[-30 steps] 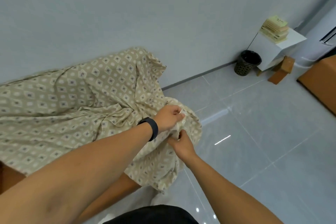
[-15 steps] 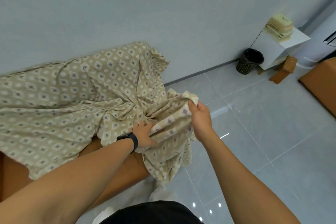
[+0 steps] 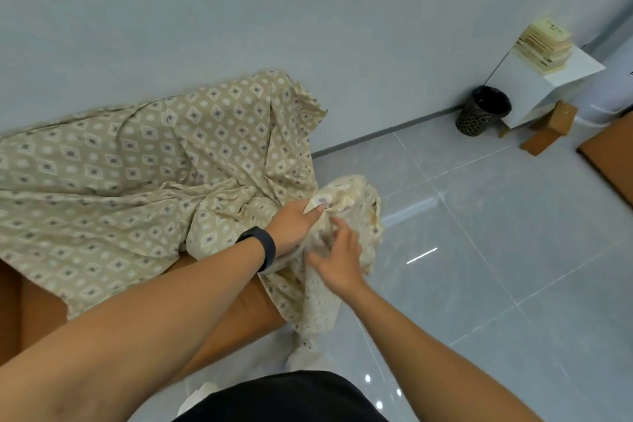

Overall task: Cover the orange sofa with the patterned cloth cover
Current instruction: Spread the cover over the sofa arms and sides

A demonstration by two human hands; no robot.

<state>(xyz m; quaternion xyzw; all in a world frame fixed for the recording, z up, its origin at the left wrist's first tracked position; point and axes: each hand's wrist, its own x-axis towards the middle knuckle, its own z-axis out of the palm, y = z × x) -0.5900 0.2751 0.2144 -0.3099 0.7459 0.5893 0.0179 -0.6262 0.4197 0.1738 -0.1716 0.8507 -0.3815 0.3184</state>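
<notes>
A beige cloth cover (image 3: 137, 175) with a diamond pattern lies crumpled over the orange sofa (image 3: 37, 315), whose front shows bare at the lower left. The cover's right end hangs bunched over the sofa's right corner. My left hand (image 3: 294, 223), with a black band on the wrist, grips a fold of that bunched end. Just below it, my right hand (image 3: 339, 257) holds the same bunch from the floor side, fingers curled into the cloth.
A grey tiled floor (image 3: 479, 250) stretches to the right. A black bin (image 3: 481, 111) stands by the wall beside a white side table (image 3: 568, 74) with stacked books. Another orange piece of furniture (image 3: 613, 154) sits at the right edge.
My right hand has come down and left from the lifted corner to the bunch. My left hand has moved right and up, taking hold of the cloth's end.
</notes>
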